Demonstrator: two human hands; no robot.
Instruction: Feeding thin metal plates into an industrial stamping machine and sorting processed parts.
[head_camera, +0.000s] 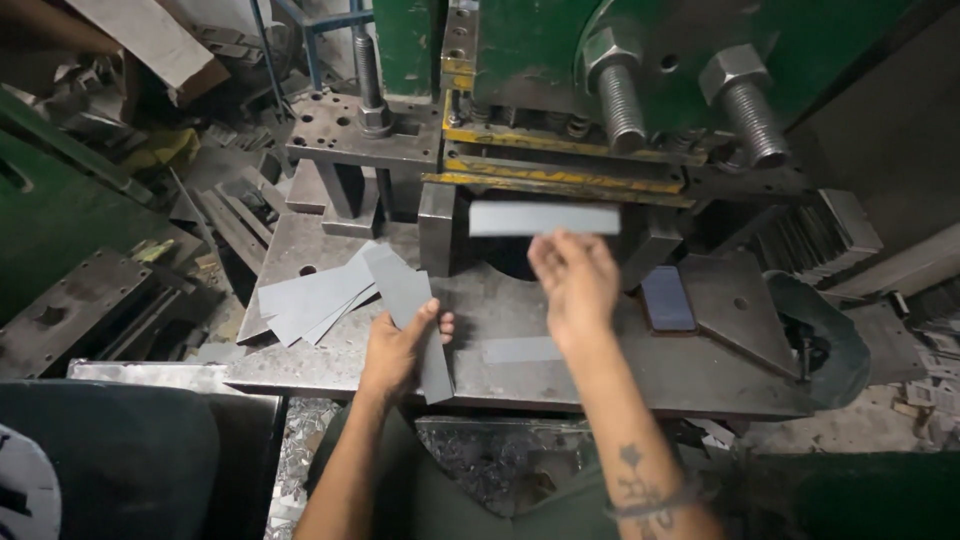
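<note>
My right hand holds a flat grey metal strip level in its fingertips, right in front of the dark die opening of a green press. My left hand grips another grey strip that slants across the steel bed plate. A loose fan of several more strips lies just left of that hand. One single strip rests flat on the plate under my right wrist.
A dark phone lies on the plate to the right, beside a triangular steel piece. Big threaded bolts stick out of the press head. Scrap metal and plates pile up at the left. A dark cloth sits at right.
</note>
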